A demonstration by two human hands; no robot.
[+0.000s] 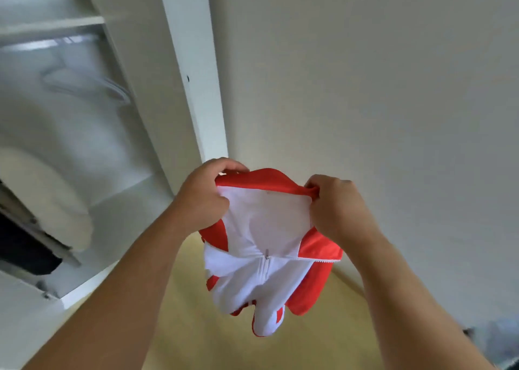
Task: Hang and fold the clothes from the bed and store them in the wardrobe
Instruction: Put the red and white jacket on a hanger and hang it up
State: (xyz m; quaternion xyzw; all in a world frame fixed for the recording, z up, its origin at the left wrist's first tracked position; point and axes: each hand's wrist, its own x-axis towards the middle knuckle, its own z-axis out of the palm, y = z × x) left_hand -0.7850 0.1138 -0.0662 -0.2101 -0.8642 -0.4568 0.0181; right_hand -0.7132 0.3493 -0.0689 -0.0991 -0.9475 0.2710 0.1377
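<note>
A red jacket with a white lining and a white zip [266,246] hangs in the air in front of me, its inside turned toward me. My left hand [205,198] grips the collar at its left end. My right hand [334,209] pinches the collar at its right end. The body and sleeves dangle below my hands over the floor. The open wardrobe [193,69] stands to the left, with a white hanger [87,84] on its rail, blurred.
A pale wall [365,88] fills the right side behind the jacket. Inside the wardrobe a cream garment [47,198] hangs at the left above something dark [25,254]. A yellowish floor [193,313] lies below. A blurred dark object [494,338] sits at the lower right.
</note>
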